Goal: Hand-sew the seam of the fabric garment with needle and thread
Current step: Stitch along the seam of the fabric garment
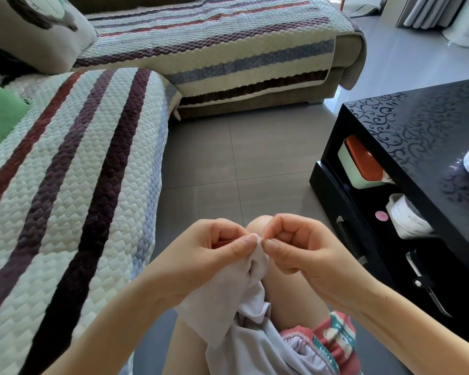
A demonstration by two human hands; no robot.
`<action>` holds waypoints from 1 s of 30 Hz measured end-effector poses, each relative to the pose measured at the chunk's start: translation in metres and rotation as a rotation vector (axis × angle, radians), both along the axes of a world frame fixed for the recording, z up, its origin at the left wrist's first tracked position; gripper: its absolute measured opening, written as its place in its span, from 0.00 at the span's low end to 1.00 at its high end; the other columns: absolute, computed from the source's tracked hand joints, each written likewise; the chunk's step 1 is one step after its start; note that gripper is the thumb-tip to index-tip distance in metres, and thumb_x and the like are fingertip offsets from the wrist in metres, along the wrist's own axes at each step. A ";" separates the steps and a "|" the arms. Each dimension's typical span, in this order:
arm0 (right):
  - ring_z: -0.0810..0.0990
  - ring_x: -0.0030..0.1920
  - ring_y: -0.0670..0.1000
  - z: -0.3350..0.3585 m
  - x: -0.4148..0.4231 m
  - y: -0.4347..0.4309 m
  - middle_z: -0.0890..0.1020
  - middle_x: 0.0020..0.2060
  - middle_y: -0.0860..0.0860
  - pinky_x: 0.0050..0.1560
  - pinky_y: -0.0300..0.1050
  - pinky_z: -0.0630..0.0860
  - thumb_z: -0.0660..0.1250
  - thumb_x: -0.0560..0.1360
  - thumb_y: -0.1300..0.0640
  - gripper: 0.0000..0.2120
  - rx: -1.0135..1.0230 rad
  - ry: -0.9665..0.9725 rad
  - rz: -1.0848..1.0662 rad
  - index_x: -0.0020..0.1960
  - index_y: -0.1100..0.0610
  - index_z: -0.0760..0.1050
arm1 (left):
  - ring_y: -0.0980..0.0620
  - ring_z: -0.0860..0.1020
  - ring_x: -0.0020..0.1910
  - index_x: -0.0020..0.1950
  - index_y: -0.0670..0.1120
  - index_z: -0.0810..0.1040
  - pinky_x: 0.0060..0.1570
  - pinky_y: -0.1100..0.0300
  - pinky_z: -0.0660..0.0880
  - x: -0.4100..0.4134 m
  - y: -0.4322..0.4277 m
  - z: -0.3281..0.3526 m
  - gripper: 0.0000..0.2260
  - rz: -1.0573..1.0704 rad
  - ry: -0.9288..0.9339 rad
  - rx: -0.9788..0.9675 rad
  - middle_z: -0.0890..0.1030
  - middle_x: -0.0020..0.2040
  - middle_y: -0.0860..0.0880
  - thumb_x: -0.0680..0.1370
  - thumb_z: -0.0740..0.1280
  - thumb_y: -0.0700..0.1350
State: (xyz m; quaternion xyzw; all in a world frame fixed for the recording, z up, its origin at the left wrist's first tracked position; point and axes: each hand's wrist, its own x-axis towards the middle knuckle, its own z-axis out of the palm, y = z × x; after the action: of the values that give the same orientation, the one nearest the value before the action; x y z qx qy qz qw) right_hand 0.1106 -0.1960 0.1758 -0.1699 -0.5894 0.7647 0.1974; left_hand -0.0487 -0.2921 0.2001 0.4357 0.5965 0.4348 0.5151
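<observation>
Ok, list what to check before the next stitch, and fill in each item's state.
1. Left hand pinches the garment at its top edge: ok.
2. Right hand pinches the same edge, close beside the left: ok.
3. Needle held in the right fingers: cannot tell, too small to see.
4. Thread untangled: cannot tell, none visible.
5. Rest of the garment lies on the lap: ok.

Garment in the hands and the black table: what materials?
Garment: thin pale lilac cloth, matte, knit or woven unclear; it bunches in soft folds. Table: glossy black top, likely lacquer or glass; it mirrors light over a scroll pattern.
</observation>
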 end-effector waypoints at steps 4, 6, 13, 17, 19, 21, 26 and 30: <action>0.72 0.29 0.47 -0.008 0.004 0.005 0.77 0.29 0.49 0.29 0.38 0.70 0.65 0.73 0.62 0.03 0.110 -0.023 -0.058 0.41 0.56 0.76 | 0.58 0.77 0.35 0.39 0.47 0.84 0.35 0.69 0.71 -0.003 -0.001 -0.005 0.10 0.051 -0.018 -0.006 0.82 0.35 0.50 0.73 0.67 0.50; 0.73 0.29 0.46 -0.011 0.007 0.006 0.78 0.30 0.46 0.31 0.36 0.71 0.64 0.73 0.64 0.08 0.198 -0.019 -0.097 0.38 0.54 0.76 | 0.59 0.77 0.34 0.38 0.47 0.84 0.34 0.70 0.70 -0.001 0.000 -0.007 0.10 0.068 -0.026 -0.003 0.82 0.34 0.51 0.73 0.67 0.50; 0.81 0.34 0.46 -0.015 0.002 0.005 0.82 0.33 0.49 0.38 0.42 0.78 0.70 0.72 0.56 0.04 0.425 -0.055 -0.272 0.41 0.57 0.78 | 0.57 0.77 0.37 0.42 0.41 0.83 0.38 0.66 0.71 0.003 0.009 -0.014 0.14 0.077 0.089 0.068 0.82 0.36 0.46 0.74 0.66 0.51; 0.81 0.51 0.49 -0.017 0.000 0.010 0.82 0.49 0.46 0.48 0.51 0.77 0.69 0.74 0.50 0.04 1.051 -0.042 -0.463 0.46 0.49 0.80 | 0.51 0.77 0.42 0.45 0.41 0.83 0.44 0.54 0.71 0.003 0.012 -0.022 0.18 0.047 0.131 0.074 0.82 0.44 0.36 0.74 0.67 0.57; 0.80 0.51 0.52 -0.016 -0.005 0.013 0.82 0.51 0.49 0.48 0.54 0.75 0.69 0.74 0.53 0.06 1.203 0.023 -0.472 0.43 0.53 0.83 | 0.50 0.77 0.42 0.46 0.42 0.84 0.45 0.51 0.71 0.003 0.016 -0.023 0.18 0.035 0.140 0.078 0.81 0.45 0.34 0.73 0.67 0.57; 0.79 0.51 0.53 -0.014 -0.007 0.015 0.82 0.49 0.51 0.49 0.56 0.74 0.68 0.75 0.56 0.09 1.239 0.094 -0.477 0.40 0.57 0.83 | 0.51 0.76 0.41 0.46 0.42 0.84 0.43 0.53 0.70 0.002 0.017 -0.022 0.17 0.028 0.146 0.077 0.81 0.43 0.35 0.74 0.67 0.56; 0.84 0.47 0.52 -0.009 -0.008 0.008 0.83 0.42 0.52 0.64 0.57 0.72 0.63 0.78 0.62 0.07 0.913 0.228 -0.311 0.44 0.61 0.78 | 0.61 0.69 0.31 0.38 0.47 0.82 0.34 0.66 0.66 0.005 0.018 -0.018 0.12 0.038 0.205 0.105 0.74 0.30 0.57 0.77 0.67 0.51; 0.82 0.34 0.51 0.019 -0.004 0.007 0.79 0.34 0.52 0.47 0.48 0.80 0.59 0.81 0.57 0.06 0.639 0.349 -0.235 0.49 0.56 0.73 | 0.54 0.63 0.31 0.32 0.39 0.74 0.32 0.47 0.62 0.004 0.017 -0.032 0.20 0.091 0.464 0.077 0.66 0.29 0.49 0.74 0.62 0.54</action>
State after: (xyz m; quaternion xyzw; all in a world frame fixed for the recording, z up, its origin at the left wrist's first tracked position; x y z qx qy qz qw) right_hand 0.1062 -0.1888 0.1950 -0.0335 -0.7321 0.5321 0.4239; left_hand -0.0447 -0.2748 0.1680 0.5159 0.7009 0.3683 0.3269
